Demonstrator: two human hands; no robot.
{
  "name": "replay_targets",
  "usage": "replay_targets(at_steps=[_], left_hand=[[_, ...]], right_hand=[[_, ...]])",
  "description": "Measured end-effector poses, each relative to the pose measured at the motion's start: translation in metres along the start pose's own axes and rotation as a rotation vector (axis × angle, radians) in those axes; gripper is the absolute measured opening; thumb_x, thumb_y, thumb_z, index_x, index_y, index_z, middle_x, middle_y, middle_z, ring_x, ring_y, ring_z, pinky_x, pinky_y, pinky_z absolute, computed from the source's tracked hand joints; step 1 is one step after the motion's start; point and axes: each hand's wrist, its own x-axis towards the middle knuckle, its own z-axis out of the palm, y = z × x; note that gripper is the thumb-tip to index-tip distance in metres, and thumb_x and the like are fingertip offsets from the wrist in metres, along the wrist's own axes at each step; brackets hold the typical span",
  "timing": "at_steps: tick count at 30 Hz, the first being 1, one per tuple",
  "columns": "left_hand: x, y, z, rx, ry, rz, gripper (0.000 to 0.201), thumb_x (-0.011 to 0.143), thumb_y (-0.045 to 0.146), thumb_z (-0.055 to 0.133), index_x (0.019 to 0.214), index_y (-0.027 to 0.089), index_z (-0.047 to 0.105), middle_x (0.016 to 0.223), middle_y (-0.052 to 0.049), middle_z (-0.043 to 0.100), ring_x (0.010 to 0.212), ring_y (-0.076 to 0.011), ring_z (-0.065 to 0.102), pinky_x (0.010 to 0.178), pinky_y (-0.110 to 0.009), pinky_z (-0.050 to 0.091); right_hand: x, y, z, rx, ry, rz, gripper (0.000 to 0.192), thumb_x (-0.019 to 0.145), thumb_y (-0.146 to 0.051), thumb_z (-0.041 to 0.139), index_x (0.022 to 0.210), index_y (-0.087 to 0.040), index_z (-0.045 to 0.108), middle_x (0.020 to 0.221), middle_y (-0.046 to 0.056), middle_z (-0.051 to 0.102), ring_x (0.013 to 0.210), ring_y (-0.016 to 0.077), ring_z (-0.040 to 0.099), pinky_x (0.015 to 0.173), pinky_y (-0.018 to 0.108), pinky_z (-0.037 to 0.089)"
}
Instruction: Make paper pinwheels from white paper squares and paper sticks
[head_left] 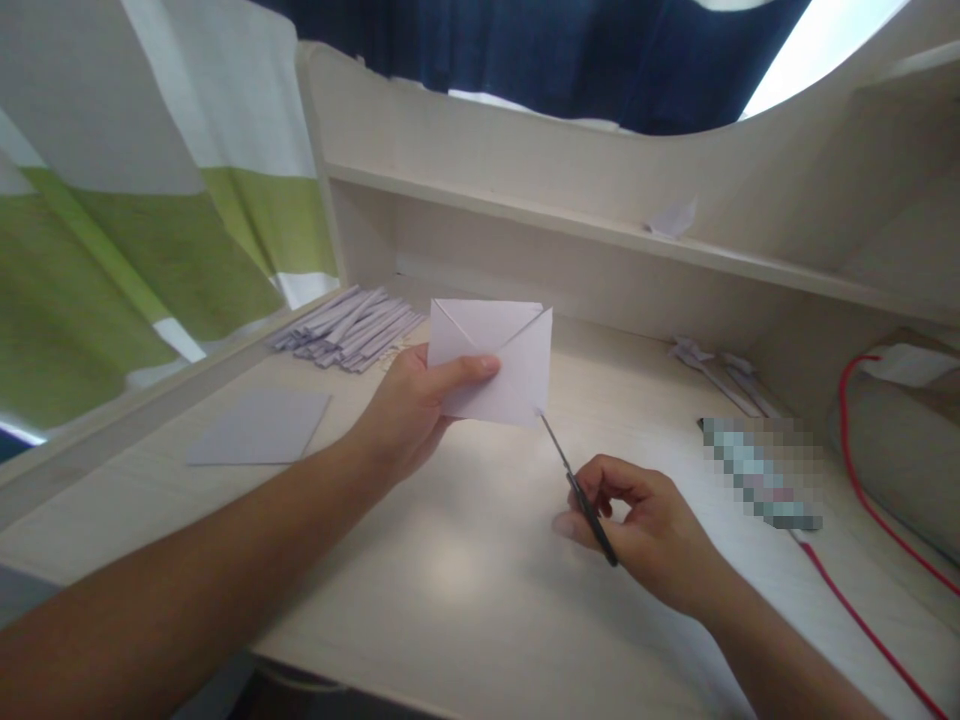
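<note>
A folded piece of white paper [517, 375], shaped like an envelope with a V-shaped flap at its top, is gripped in my left hand [420, 400]. The thumb lies flat across its front while the other fingers are hidden behind it. My right hand [637, 520] is closed around the dark handles of a pair of scissors [592, 515]. Their tips point up and left, at the lower right corner of the paper. Whether the blades touch the paper or are spread, I cannot tell.
A pile of narrow folded paper strips [349, 330] lies at the back left of the desk. In front of it is a flat square of paper [259, 428]. On the right lie paper pieces on stems [716, 370], a blurred-out object [761, 475] and a red cord [862, 620]. A shelf [525, 215] runs behind.
</note>
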Motion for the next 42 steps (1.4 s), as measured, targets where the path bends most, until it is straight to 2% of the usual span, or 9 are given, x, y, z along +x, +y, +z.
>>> replay_targets(at_steps=[9, 24, 42], left_hand=[[0.001, -0.0045, -0.001, -0.003, 0.003, -0.008, 0.036, 0.072, 0.022, 0.087, 0.104, 0.013, 0.077, 0.106, -0.011, 0.081, 0.091, -0.0246, 0.076, 0.082, -0.034, 0.06], [0.0024, -0.0046, -0.0006, 0.018, 0.022, 0.0, 0.041, 0.071, 0.03, 0.09, 0.104, 0.012, 0.076, 0.104, -0.012, 0.08, 0.091, -0.0258, 0.074, 0.078, -0.034, 0.058], [0.0018, -0.0047, 0.0006, 0.023, 0.058, 0.012, 0.038, 0.069, 0.029, 0.091, 0.101, 0.012, 0.078, 0.103, -0.011, 0.08, 0.088, -0.0235, 0.075, 0.078, -0.032, 0.058]], right_hand=[[0.0012, -0.0006, -0.0002, -0.009, -0.003, 0.02, 0.043, 0.073, -0.051, 0.092, 0.066, -0.021, 0.062, 0.063, -0.003, 0.056, 0.064, 0.015, 0.047, 0.06, 0.03, 0.039], [0.0002, 0.0016, 0.0002, 0.009, -0.002, 0.042, 0.045, 0.071, -0.05, 0.093, 0.065, -0.021, 0.06, 0.062, -0.004, 0.053, 0.062, 0.0137, 0.044, 0.059, 0.029, 0.037], [-0.0007, -0.0024, 0.0007, 0.033, 0.003, 0.059, 0.043, 0.069, -0.049, 0.093, 0.064, -0.021, 0.061, 0.06, -0.004, 0.053, 0.059, 0.0133, 0.045, 0.057, 0.029, 0.038]])
